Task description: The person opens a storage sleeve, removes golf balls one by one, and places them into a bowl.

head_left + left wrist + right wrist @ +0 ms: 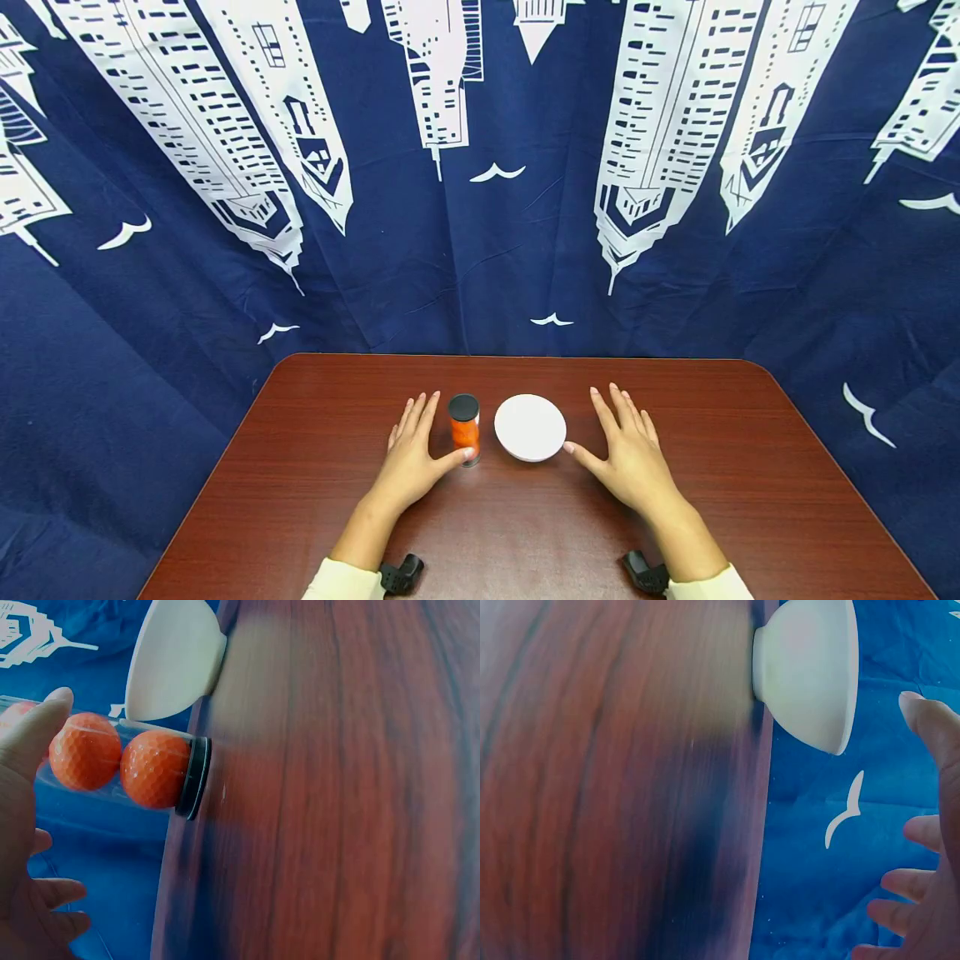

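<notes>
A clear tube of orange golf balls [466, 433] with black ends stands upright on the table; the left wrist view shows the golf balls [154, 769] through its wall. Just left of it is my left hand [411, 467], fingers spread and straight, the thumb in front of the tube. Whether that thumb touches it I cannot tell. Right of the tube sits a white bowl [530, 427], also seen side-on as a bowl [810, 671] in the right wrist view. My right hand [633, 458] is spread beside the bowl's right side, holding nothing, its thumb tip near the rim.
The brown wooden table [525, 533] has rounded far corners. Behind it hangs a dark blue cloth [480, 250] printed with white buildings and birds. Black wrist devices [403, 575] sit at both cuffs.
</notes>
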Motion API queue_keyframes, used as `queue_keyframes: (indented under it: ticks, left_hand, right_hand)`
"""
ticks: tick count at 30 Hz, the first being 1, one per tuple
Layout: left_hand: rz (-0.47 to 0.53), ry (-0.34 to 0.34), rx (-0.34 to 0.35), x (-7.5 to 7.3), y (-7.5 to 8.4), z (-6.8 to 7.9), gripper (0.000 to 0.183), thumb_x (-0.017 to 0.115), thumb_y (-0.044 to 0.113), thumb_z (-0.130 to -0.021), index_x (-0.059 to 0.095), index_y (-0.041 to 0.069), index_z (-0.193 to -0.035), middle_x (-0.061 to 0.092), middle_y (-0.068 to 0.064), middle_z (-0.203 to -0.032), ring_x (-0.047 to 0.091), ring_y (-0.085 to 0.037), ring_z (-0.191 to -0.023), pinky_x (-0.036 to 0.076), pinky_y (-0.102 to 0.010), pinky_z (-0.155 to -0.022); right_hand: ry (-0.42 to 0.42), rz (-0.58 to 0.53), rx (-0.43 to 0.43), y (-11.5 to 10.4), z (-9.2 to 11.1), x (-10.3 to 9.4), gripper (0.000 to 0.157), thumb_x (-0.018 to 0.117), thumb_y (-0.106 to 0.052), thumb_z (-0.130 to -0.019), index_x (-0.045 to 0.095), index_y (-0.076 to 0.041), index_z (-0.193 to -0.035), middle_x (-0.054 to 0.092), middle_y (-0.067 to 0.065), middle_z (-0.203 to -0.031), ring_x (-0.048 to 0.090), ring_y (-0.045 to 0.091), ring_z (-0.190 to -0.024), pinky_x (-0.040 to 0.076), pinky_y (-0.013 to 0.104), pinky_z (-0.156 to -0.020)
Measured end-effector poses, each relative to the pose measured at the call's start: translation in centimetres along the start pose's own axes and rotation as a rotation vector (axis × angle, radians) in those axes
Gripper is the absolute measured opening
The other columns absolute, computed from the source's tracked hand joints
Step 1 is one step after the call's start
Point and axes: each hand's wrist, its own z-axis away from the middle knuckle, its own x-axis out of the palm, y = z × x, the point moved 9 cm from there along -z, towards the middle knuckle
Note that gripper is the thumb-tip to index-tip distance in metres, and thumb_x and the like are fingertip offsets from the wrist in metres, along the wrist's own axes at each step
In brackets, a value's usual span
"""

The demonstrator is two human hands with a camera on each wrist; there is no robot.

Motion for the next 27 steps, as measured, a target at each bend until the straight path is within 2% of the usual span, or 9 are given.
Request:
queue_keyframes:
  ticks: [7,9,15,20,25,27]
  left_hand:
    - [0.114,-0.025,0.017,0.4,0.6,0.0,0.093,0.078,0.056,-0.082,0.04,0.012,-0.154,0.04,-0.015,-0.159,0.025,-0.041,-0.154,0.025,-0.071,-0.116]
    - [0.137,-0.037,0.009,0.6,0.6,0.0,0.087,0.076,0.056,-0.084,0.044,0.01,-0.151,0.045,-0.016,-0.156,0.032,-0.041,-0.151,0.029,-0.069,-0.115]
    - [0.195,-0.06,-0.017,1.3,0.3,0.0,0.078,0.073,0.056,-0.086,0.049,0.014,-0.148,0.055,-0.012,-0.146,0.052,-0.036,-0.137,0.042,-0.058,-0.111]
    - [0.251,-0.043,0.001,1.6,0.4,-0.1,0.071,0.076,0.048,-0.087,0.053,0.013,-0.144,0.06,-0.014,-0.14,0.058,-0.035,-0.129,0.048,-0.055,-0.105]
    - [0.317,-0.035,0.023,2.0,0.5,-0.4,0.064,0.078,0.039,-0.087,0.056,0.012,-0.141,0.065,-0.013,-0.133,0.064,-0.032,-0.121,0.055,-0.049,-0.096]
    - [0.325,-0.04,0.018,2.2,0.5,-0.4,0.061,0.078,0.038,-0.087,0.057,0.015,-0.139,0.068,-0.009,-0.129,0.066,-0.028,-0.118,0.056,-0.046,-0.095]
  right_hand:
    - [0.068,-0.043,-0.062,-0.9,0.0,-0.5,0.089,0.075,-0.051,-0.087,0.033,-0.016,-0.158,0.034,0.023,-0.16,0.038,0.049,-0.142,0.03,0.069,-0.112]
    - [0.074,-0.061,-0.069,-1.0,0.0,-0.5,0.086,0.075,-0.048,-0.088,0.036,-0.015,-0.157,0.035,0.022,-0.159,0.041,0.05,-0.14,0.031,0.069,-0.111]
    - [0.048,-0.125,-0.07,-1.3,0.0,-0.2,0.078,0.073,-0.042,-0.091,0.038,-0.014,-0.155,0.037,0.018,-0.158,0.043,0.047,-0.14,0.036,0.07,-0.108]
    - [0.019,-0.158,-0.079,-1.6,0.1,0.2,0.074,0.071,-0.043,-0.094,0.04,-0.013,-0.154,0.041,0.017,-0.154,0.047,0.045,-0.138,0.042,0.067,-0.105]
    - [0.048,-0.168,-0.115,-2.2,0.1,0.0,0.069,0.074,-0.037,-0.092,0.046,-0.011,-0.149,0.049,0.015,-0.147,0.053,0.041,-0.132,0.047,0.062,-0.102]
    - [0.057,-0.178,-0.126,-2.4,0.1,-0.1,0.067,0.075,-0.035,-0.092,0.049,-0.011,-0.148,0.05,0.014,-0.146,0.054,0.039,-0.131,0.048,0.061,-0.102]
